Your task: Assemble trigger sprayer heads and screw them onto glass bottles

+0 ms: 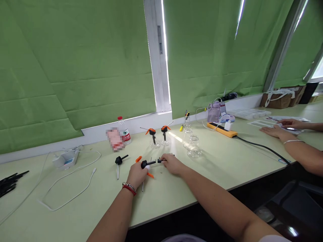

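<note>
My left hand [137, 174] is closed around a black cap [143, 164] whose dark shaft [150, 162] points right. Opposite its end, my right hand [173, 163] pinches a small dark fitting [159, 161], apart from the shaft by a narrow gap. What looks like a coil spring [169, 154] shows just behind the right fingers. Orange pieces [150, 175] stick out around my left hand, partly hidden by it. A tiny part [161, 172] lies on the table between my hands. Left of them rests another black cap with a shaft and metal rod [118, 160].
Behind my hands stand two glass jars [166, 142] with black-and-orange crank tops. More glass jars [194, 148] and a yellow power strip [223, 130] are to the right. White cables [73, 198] and black parts [10, 183] lie left. A co-worker's hands [275, 131] are far right.
</note>
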A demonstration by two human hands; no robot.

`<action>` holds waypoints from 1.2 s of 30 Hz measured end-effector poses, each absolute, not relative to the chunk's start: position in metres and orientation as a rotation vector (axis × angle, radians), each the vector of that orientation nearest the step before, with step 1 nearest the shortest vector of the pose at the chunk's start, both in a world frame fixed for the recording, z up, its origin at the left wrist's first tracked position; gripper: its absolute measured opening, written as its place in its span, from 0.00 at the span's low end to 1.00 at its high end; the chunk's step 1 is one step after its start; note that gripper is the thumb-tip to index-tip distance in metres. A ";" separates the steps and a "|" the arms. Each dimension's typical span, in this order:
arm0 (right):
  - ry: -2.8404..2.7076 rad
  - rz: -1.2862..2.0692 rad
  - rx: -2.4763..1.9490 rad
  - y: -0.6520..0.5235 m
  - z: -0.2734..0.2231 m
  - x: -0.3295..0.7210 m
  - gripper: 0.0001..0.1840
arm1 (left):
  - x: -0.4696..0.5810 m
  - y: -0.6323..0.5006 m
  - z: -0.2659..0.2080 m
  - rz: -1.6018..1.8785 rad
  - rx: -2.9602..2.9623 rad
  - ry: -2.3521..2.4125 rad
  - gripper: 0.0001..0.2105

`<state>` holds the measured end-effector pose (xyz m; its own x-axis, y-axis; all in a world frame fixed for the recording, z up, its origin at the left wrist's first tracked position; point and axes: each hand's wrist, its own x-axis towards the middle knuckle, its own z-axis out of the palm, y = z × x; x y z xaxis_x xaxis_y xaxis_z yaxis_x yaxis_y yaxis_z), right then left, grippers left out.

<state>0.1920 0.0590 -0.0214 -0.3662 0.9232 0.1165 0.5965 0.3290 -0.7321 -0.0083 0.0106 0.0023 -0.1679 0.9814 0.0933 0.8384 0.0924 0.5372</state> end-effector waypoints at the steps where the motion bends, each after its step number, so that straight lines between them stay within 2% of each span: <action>1: -2.048 0.820 -1.345 0.062 -0.021 0.198 0.09 | -0.008 0.010 0.004 0.722 1.816 2.093 0.10; 4: -1.984 0.793 -1.433 0.069 -0.019 0.214 0.06 | -0.004 0.005 0.006 0.794 1.875 2.002 0.12; 7: -1.970 0.768 -1.475 0.072 -0.016 0.223 0.06 | 0.005 -0.004 0.008 0.809 1.996 1.704 0.12; 17: -1.963 0.713 -1.464 0.078 -0.018 0.222 0.06 | 0.021 -0.020 0.015 0.577 2.256 1.190 0.10; 36: -1.809 0.661 -1.709 0.072 0.002 0.228 0.05 | 0.015 -0.008 0.007 0.603 2.366 1.212 0.09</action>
